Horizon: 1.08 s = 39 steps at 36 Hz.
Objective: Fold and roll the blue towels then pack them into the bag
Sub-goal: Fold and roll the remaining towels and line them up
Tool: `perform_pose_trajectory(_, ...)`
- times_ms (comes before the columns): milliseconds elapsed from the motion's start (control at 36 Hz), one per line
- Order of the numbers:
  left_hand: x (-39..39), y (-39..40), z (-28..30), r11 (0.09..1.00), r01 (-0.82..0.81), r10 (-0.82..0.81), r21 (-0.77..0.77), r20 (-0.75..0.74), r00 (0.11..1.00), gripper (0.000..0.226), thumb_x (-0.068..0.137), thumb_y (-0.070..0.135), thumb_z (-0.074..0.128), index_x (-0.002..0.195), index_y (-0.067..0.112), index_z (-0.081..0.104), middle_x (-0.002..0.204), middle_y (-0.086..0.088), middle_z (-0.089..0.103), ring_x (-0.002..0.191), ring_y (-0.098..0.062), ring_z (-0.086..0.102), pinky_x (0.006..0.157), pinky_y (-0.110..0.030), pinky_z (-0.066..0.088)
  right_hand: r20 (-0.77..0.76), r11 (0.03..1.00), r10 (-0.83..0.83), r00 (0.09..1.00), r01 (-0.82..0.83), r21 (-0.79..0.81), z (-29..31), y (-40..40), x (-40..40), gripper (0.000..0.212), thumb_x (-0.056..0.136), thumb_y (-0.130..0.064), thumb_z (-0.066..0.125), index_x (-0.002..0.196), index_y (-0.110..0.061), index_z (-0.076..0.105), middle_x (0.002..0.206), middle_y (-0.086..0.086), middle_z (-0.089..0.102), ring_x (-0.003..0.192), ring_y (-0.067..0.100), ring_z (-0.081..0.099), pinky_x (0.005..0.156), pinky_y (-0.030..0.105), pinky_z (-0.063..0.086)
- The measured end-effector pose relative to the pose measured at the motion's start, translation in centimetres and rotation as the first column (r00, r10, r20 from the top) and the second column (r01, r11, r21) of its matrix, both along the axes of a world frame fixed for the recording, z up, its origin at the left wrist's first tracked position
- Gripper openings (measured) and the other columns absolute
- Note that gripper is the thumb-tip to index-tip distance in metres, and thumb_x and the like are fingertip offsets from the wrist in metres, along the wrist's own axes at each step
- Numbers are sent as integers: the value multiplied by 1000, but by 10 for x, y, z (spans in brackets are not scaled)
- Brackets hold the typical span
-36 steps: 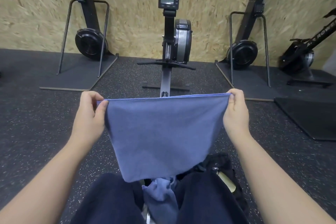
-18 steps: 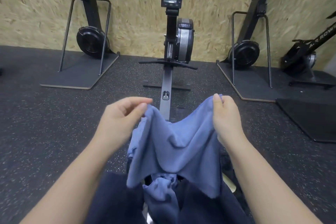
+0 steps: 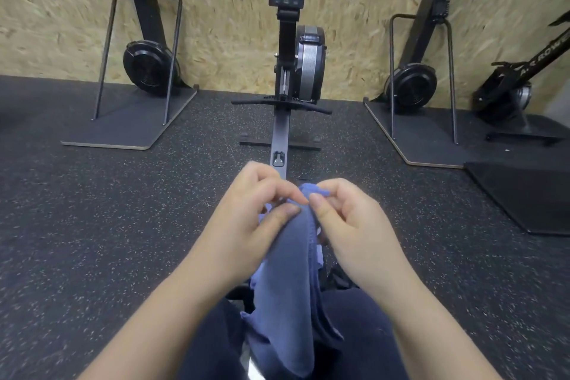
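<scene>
A blue towel (image 3: 285,281) hangs folded in half lengthwise in front of me, its lower end draped between my knees. My left hand (image 3: 246,219) and my right hand (image 3: 348,225) meet at its top and both pinch the upper corners together. A small dark part of the black bag (image 3: 337,279) shows just right of the towel, mostly hidden behind my right forearm and the cloth. More blue cloth (image 3: 246,316) peeks out low on the left of the hanging towel.
A rowing machine (image 3: 296,71) with its rail (image 3: 280,145) runs straight ahead from me. Two ski-type trainers on boards (image 3: 135,120) (image 3: 416,133) flank it against the chipboard wall. A black mat (image 3: 530,191) lies on the right. The floor is dark speckled rubber.
My hands came together from wide apart, bringing the two top corners to the middle. The towel went from a spread sheet to a narrow hanging fold.
</scene>
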State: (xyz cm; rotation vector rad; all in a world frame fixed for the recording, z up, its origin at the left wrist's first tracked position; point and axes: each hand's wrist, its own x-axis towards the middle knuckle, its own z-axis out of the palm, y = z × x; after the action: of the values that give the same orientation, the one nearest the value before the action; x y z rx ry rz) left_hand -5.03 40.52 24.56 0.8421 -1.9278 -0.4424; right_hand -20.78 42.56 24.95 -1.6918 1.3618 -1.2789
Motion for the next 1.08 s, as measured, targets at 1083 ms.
perform_pose_trajectory(1083,0,0,-10,991,-35,60,131,-187,980,16,64,47,68,77,37,67,73,16,66,69,-3,60,66,-13,42,128,952,249,960,-267,149,5,9,-10,11,77,-32,71,84,-23,73,80,-4,75,72,5,64,68,19,50)
